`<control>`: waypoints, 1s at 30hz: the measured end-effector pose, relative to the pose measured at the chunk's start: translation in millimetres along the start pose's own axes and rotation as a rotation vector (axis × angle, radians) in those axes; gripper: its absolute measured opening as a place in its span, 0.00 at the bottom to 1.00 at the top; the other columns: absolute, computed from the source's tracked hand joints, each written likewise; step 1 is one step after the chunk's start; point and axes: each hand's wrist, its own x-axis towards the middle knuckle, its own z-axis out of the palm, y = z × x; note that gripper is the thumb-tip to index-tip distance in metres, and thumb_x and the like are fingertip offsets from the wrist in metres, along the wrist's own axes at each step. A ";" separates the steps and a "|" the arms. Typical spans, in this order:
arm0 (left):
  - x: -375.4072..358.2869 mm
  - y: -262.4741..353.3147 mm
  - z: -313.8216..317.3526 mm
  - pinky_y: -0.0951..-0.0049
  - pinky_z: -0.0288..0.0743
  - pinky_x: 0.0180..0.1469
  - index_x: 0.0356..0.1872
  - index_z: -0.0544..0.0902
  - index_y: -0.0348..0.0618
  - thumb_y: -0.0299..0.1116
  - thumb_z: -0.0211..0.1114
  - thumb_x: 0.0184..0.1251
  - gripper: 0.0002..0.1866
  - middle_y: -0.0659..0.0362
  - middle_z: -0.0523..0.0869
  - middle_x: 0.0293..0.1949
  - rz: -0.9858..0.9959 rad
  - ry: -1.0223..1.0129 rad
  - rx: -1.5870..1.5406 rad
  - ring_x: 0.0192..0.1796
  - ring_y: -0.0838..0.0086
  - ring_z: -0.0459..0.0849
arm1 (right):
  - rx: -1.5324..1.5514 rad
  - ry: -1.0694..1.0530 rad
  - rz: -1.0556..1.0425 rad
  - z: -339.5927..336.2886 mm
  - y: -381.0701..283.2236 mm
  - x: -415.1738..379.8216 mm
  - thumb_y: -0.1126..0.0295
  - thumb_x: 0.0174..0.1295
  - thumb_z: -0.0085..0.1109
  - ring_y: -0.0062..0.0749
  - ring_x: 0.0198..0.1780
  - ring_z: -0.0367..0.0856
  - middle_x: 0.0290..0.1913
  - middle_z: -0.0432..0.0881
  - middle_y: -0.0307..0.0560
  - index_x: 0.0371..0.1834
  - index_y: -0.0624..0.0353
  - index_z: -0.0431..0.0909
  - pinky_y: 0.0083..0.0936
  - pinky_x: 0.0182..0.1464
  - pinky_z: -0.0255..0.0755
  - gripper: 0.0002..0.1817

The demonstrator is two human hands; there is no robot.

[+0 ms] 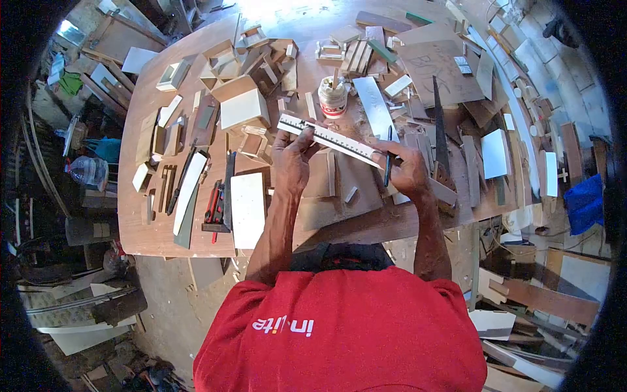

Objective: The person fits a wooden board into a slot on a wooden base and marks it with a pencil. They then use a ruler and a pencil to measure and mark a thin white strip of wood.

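Note:
A white ruler (343, 142) with black markings slants across the space between my hands, its left end higher in the view. My left hand (294, 160) is closed around the ruler near its left end, thumb on top. My right hand (406, 170) pinches the ruler's right end and also holds a dark pen (388, 160) upright between the fingers. Beyond the ruler stands a white and red tub (332, 101) with a stick in it. Under my hands lies a brown board (346, 199).
Wooden boxes (241, 108) and offcuts cover the far side of the wooden table (150, 225). A handsaw (441, 130) lies to the right. A try square (228, 196) and a white panel (249, 212) lie left of my arm. Stacked scrap wood lines both sides.

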 end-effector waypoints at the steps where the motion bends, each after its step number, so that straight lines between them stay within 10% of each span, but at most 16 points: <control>1: -0.8 1.3 1.5 0.68 0.87 0.44 0.46 0.80 0.38 0.20 0.57 0.68 0.09 0.51 0.87 0.42 -0.002 -0.016 -0.009 0.45 0.66 0.87 | -0.014 -0.012 0.003 -1.3 -0.2 1.8 0.64 0.59 0.64 0.44 0.44 0.86 0.41 0.86 0.56 0.46 0.61 0.84 0.33 0.48 0.77 0.15; 30: 0.6 -5.7 -13.9 0.68 0.81 0.47 0.47 0.81 0.44 0.23 0.58 0.70 0.08 0.60 0.85 0.42 -0.022 0.038 -0.066 0.45 0.71 0.85 | -0.057 -0.195 -0.078 -24.3 -15.0 18.8 0.65 0.52 0.69 0.40 0.49 0.84 0.49 0.85 0.51 0.52 0.56 0.82 0.32 0.55 0.74 0.22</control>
